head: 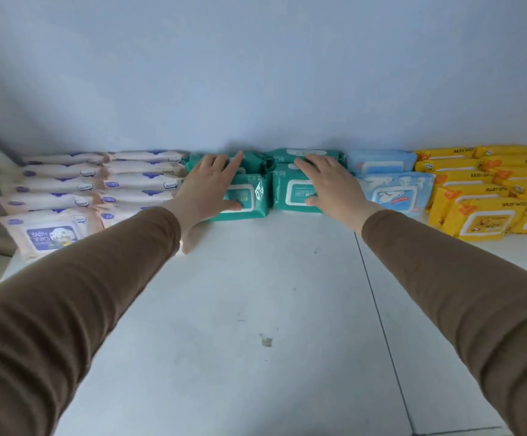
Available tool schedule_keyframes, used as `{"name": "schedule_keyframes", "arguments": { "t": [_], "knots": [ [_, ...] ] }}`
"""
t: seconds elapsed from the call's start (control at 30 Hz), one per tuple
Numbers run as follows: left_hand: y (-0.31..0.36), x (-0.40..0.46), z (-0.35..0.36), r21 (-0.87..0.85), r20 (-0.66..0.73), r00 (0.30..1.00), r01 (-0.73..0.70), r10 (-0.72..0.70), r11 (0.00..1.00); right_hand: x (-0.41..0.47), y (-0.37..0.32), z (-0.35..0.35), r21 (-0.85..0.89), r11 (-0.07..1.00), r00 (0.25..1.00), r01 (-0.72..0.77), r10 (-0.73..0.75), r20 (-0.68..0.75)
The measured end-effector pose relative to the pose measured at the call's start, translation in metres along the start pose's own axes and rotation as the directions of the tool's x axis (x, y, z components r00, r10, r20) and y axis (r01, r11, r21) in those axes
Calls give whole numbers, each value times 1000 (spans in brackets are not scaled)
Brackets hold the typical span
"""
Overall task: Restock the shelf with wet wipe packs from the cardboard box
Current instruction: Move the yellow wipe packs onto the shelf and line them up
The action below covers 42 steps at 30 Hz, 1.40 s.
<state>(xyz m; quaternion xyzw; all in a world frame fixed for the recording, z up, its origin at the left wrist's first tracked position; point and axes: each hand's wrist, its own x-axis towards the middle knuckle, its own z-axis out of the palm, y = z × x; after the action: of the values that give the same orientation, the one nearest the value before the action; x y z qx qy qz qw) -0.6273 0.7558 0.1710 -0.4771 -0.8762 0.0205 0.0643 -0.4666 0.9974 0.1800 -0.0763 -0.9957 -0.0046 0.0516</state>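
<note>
Two hands lie flat with fingers straight on the green wet wipe packs at the back wall [255,89]: the left hand [207,184] presses the left green stack [257,199], the right hand [325,180] the right green stack [287,190], neither gripping. To seat them well, judged advice is to push both evenly toward that wall so their fronts align. Pink packs [51,234] and blue packs [394,190] touch the green stacks, yellow packs [476,218] beyond; the white shelf [255,294] lies open away from the wall, the cardboard box unseen.

I am seeing soft, even, bluish light; faint shadows are falling toward 6 o'clock, wide-angle distortion is bending the edges, and detail is slightly soft.
</note>
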Motion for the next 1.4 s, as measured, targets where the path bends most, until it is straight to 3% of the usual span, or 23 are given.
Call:
{"name": "schedule_keyframes", "arguments": {
  "t": [0.13,0.27,0.37,0.47,0.53,0.67,0.73,0.8,0.87,0.93,1.13,1.27,1.4],
  "knots": [
    [-13,6,7,73,-62,991,-112,117,991,-3,6,-5,-69,996,998,54,-53,21],
    [-13,15,11,136,-58,991,-110,119,985,4,-1,-6,-172,985,999,29,-24,31],
    [-3,8,7,95,-40,999,-32,35,995,9,-14,-4,-181,981,998,-63,67,19],
    [12,-18,-6,-128,-95,990,93,-106,987,16,-43,-14,-81,974,977,-210,213,27],
    [14,-49,-16,-278,-194,973,65,-122,958,14,-70,-23,60,967,967,-248,251,-50],
    [-55,-133,-11,-354,-296,929,108,-221,929,10,-166,-32,332,943,995,26,8,-102],
    [-106,-162,-8,-301,-252,925,204,-283,932,20,-210,-26,270,942,979,199,-181,-92],
    [-154,-180,-8,-242,-119,938,291,-326,926,40,-244,-14,146,943,954,299,-299,-22],
    [-192,-193,-7,-132,64,941,339,-333,932,61,-268,0,36,949,946,313,-315,84],
    [-212,-201,-1,-34,159,937,319,-310,947,77,-281,11,-46,950,942,309,-300,148],
    [-217,-197,10,50,142,927,345,-348,937,88,-276,20,-96,936,935,338,-323,143],
    [-204,-196,4,105,167,903,383,-396,918,83,-291,19,-21,975,960,222,-215,177],
    [-176,-197,-5,100,160,867,461,-471,882,54,-302,21,5,992,992,128,-128,-11]
  ]
}}
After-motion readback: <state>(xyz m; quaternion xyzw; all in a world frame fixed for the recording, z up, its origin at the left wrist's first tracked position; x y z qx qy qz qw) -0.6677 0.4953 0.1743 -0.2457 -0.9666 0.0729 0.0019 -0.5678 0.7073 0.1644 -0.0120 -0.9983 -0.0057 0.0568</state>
